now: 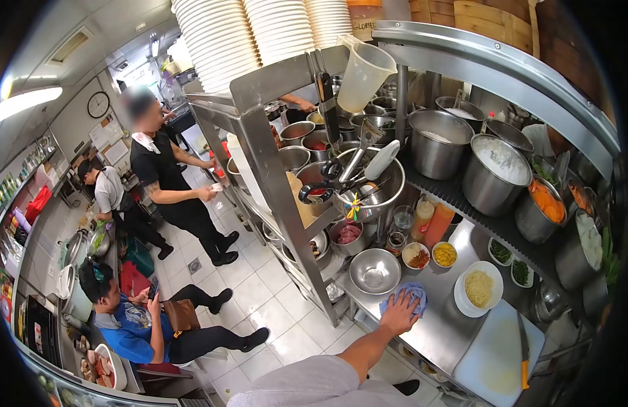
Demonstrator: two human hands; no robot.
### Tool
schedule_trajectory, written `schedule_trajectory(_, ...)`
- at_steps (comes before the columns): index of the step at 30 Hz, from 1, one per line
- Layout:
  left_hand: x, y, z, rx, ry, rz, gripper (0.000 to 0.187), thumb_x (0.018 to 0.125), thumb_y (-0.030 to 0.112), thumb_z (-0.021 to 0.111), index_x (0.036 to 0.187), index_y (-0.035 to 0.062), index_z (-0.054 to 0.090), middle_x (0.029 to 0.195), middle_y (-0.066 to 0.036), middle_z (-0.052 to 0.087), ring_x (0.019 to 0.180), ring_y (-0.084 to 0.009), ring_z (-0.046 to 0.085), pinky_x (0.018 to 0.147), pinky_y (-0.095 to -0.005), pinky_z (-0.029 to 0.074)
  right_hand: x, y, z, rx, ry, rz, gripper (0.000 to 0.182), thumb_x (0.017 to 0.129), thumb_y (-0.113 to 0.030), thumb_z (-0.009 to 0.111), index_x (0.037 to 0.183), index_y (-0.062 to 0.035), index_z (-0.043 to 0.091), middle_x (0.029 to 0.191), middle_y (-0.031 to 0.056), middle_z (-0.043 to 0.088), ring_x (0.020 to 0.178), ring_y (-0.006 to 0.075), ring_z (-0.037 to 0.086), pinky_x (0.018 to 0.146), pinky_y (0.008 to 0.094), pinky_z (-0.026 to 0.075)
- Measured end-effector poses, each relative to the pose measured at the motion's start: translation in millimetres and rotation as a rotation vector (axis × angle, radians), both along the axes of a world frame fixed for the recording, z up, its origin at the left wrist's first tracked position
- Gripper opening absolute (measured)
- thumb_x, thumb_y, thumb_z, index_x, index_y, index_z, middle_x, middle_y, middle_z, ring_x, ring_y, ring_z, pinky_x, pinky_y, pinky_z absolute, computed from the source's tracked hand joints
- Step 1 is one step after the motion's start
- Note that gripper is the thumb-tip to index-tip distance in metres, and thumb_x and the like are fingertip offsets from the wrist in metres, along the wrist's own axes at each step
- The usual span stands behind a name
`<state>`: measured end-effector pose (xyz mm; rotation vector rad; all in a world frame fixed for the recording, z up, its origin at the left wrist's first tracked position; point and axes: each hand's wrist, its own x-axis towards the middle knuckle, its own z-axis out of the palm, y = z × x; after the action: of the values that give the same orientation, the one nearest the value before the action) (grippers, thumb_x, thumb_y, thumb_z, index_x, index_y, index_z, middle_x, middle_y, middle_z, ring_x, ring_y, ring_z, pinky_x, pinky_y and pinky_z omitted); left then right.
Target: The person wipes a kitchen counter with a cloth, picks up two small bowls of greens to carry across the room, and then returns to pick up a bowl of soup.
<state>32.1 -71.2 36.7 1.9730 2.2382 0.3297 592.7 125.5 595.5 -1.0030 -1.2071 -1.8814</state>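
Observation:
My left hand (399, 313) reaches over the steel counter (433, 336), its fingers bent over a crumpled blue cloth (412, 298) and pressing it to the surface. Just beyond it sits a steel mixing bowl (375, 271) with nothing in it. To the right of the cloth stands a white bowl of noodles (479, 290). Farther right, a knife (523, 346) with an orange handle lies on a white cutting board (483, 356). My right hand is out of view.
Small bowls with yellow (444, 254) and red-and-white contents (416, 256) stand behind the cloth, near sauce bottles (438, 224). A shelf (463, 210) with steel pots overhangs the counter. A metal rack (280, 203) rises at left. Several people are in the aisle, one seated (131, 332).

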Motion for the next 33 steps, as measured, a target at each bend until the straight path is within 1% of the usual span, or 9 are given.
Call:
schedule_trajectory(2, -1.5, 1.5, -3.2, 0.021, -0.007, -0.002, 0.064, 0.103, 0.054, 0.042, 0.154, 0.0156, 0.043, 0.158, -0.019, 0.040, 0.152, -0.0391, 0.025, 0.120, -0.0613, 0.021, 7.8, 2.5, 0.1, -0.079, 0.097, -0.011, 0.056, 0.094, -0.035, 0.070, 0.131, 0.0027, 0.052, 0.123, 0.0229, 0.058, 0.110, 0.0448, 0.057, 0.093, 0.0565, 0.048)
schedule_trajectory(6, -1.2, -0.7, -1.7, 0.007, -0.037, -0.014, 0.068, 0.100, 0.058, 0.044, 0.153, 0.0154, 0.045, 0.157, -0.019, 0.041, 0.152, -0.0386, 0.026, 0.119, -0.0598, 0.022, 5.0, -4.3, 1.1, -0.114, 0.034, 0.073, 0.059, 0.094, -0.037, 0.070, 0.133, 0.0029, 0.051, 0.125, 0.0235, 0.058, 0.111, 0.0449, 0.057, 0.092, 0.0558, 0.049)
schedule_trajectory(12, -2.2, -4.8, 5.0, -0.028, -0.032, -0.015, 0.070, 0.100, 0.059, 0.042, 0.155, 0.0160, 0.042, 0.160, -0.018, 0.038, 0.153, -0.0371, 0.024, 0.120, -0.0578, 0.021, 1.3, -13.7, -0.7, -0.050, -0.012, -0.115, 0.065, 0.096, -0.038, 0.066, 0.140, 0.0064, 0.048, 0.132, 0.0258, 0.056, 0.122, 0.0437, 0.056, 0.100, 0.0521, 0.051)
schedule_trajectory(14, -6.0, -4.8, 10.8, -0.040, -0.033, -0.013, 0.070, 0.101, 0.060, 0.041, 0.156, 0.0163, 0.041, 0.161, -0.017, 0.037, 0.154, -0.0368, 0.023, 0.120, -0.0575, 0.021, 2.2, -14.6, -0.6, -0.029, -0.036, -0.126, 0.065, 0.098, -0.038, 0.062, 0.142, 0.0070, 0.047, 0.135, 0.0274, 0.055, 0.125, 0.0445, 0.055, 0.100, 0.0524, 0.052)
schedule_trajectory(16, -5.4, -6.2, 11.4, -0.053, -0.049, -0.021, 0.071, 0.101, 0.060, 0.040, 0.156, 0.0166, 0.040, 0.163, -0.017, 0.034, 0.154, -0.0366, 0.021, 0.121, -0.0570, 0.021, -0.6, -15.7, -2.7, -0.047, 0.056, -0.255, 0.063, 0.098, -0.037, 0.060, 0.141, 0.0070, 0.047, 0.137, 0.0281, 0.054, 0.127, 0.0453, 0.054, 0.099, 0.0531, 0.053)
schedule_trajectory(21, -5.9, -6.0, 4.4, -0.050, -0.057, -0.024, 0.070, 0.101, 0.060, 0.040, 0.156, 0.0168, 0.040, 0.163, -0.017, 0.034, 0.154, -0.0364, 0.022, 0.120, -0.0566, 0.022, 1.7, -15.7, -0.2, -0.079, 0.020, -0.199, 0.062, 0.098, -0.035, 0.059, 0.142, 0.0065, 0.046, 0.137, 0.0281, 0.054, 0.127, 0.0462, 0.054, 0.099, 0.0537, 0.053)
schedule_trajectory(27, -5.6, -5.6, 1.9, -0.023, -0.047, -0.015, 0.069, 0.101, 0.060, 0.041, 0.155, 0.0164, 0.043, 0.161, -0.017, 0.037, 0.153, -0.0366, 0.023, 0.119, -0.0566, 0.024, 2.9, -18.2, -2.9, -0.056, -0.007, -0.193, 0.063, 0.097, -0.038, 0.063, 0.140, 0.0061, 0.047, 0.134, 0.0274, 0.056, 0.125, 0.0456, 0.055, 0.100, 0.0536, 0.052)
schedule_trajectory(29, -5.4, -3.7, 2.8, -0.018, -0.050, -0.016, 0.069, 0.101, 0.060, 0.041, 0.154, 0.0162, 0.044, 0.161, -0.017, 0.037, 0.153, -0.0368, 0.024, 0.119, -0.0567, 0.024, -19.6, -33.7, -3.1, -0.203, 0.133, -0.182, 0.066, 0.094, -0.040, 0.068, 0.138, 0.0055, 0.049, 0.133, 0.0268, 0.056, 0.125, 0.0450, 0.055, 0.100, 0.0528, 0.052)
schedule_trajectory(33, -6.2, -2.5, -3.2, 0.004, -0.040, -0.016, 0.070, 0.100, 0.060, 0.042, 0.154, 0.0158, 0.045, 0.159, -0.018, 0.039, 0.152, -0.0371, 0.026, 0.119, -0.0570, 0.025, -7.6, -21.3, -0.5, -0.125, 0.046, -0.243, 0.068, 0.091, -0.041, 0.071, 0.137, 0.0040, 0.048, 0.132, 0.0248, 0.055, 0.124, 0.0434, 0.055, 0.097, 0.0514, 0.054)
